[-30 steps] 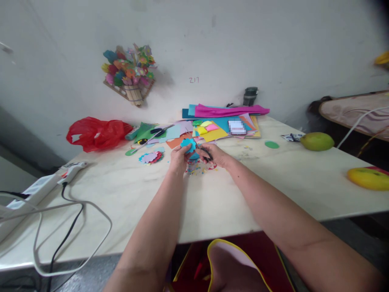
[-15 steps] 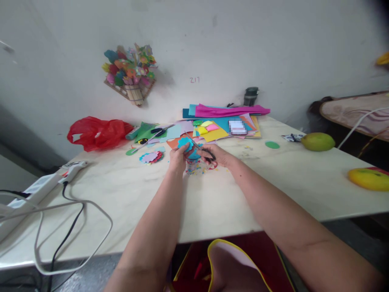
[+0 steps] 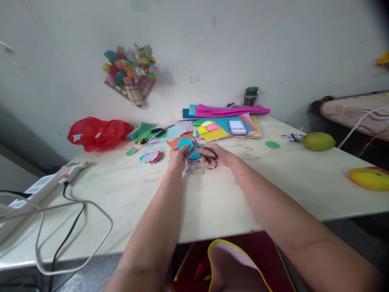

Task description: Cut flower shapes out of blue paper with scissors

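Pinched in my left hand (image 3: 178, 156) is a blue scalloped paper flower (image 3: 185, 143). My right hand (image 3: 218, 154) grips dark-handled scissors (image 3: 210, 155), with the blades pointing up and left beside the flower's right edge. Whether the blades touch the paper I cannot tell. Under my hands lies another piece of blue paper (image 3: 194, 153), partly hidden. Small coloured paper scraps (image 3: 196, 167) are scattered just below. To the left of my left hand rests a pile of scalloped paper flowers (image 3: 152, 157) in lilac, red and blue.
Behind my hands are coloured paper sheets (image 3: 223, 136), a phone (image 3: 237, 127) and a second pair of scissors (image 3: 154, 134). A red plastic bag (image 3: 99, 134) sits at left, a power strip (image 3: 33, 194) with cables nearer me. Two mangoes (image 3: 318, 141) lie at right.
The scissors have tilted slightly in my right hand, their blades now a little further right of the flower's edge. My left hand keeps the flower almost still.
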The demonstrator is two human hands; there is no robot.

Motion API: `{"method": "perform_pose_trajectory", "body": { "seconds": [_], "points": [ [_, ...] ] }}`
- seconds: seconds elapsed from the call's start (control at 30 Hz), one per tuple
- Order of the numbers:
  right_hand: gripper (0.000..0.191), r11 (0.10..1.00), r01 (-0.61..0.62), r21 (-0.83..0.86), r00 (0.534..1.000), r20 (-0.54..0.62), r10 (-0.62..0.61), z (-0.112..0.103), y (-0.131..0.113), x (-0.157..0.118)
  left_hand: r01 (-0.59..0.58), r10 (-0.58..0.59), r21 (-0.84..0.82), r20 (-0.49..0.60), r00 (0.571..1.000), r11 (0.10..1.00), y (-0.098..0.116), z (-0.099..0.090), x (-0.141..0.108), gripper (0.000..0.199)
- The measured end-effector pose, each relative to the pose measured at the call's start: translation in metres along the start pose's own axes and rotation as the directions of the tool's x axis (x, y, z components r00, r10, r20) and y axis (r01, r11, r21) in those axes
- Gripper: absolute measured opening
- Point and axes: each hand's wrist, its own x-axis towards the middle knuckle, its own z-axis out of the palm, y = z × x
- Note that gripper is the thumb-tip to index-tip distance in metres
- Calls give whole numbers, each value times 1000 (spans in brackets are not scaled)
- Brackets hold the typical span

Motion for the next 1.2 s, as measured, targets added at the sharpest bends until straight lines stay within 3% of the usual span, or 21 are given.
{"method": "perform_pose_trajectory", "body": {
  "seconds": [0.43, 0.73, 1.2],
  "points": [
    [32, 1000, -11, -16, 992, 128, 13, -15, 1, -3, 87, -99, 94, 137, 986, 992, 4, -11, 3, 23],
    [24, 995, -52, -90, 991, 117, 62, -13, -2, -3, 129, -146, 131, 128, 981, 983, 5, -12, 4, 21],
    [26, 991, -4, -133, 990, 137, 22, -15, 5, 1, 111, -133, 141, 156, 979, 984, 7, -10, 0, 19]
  ]
}}
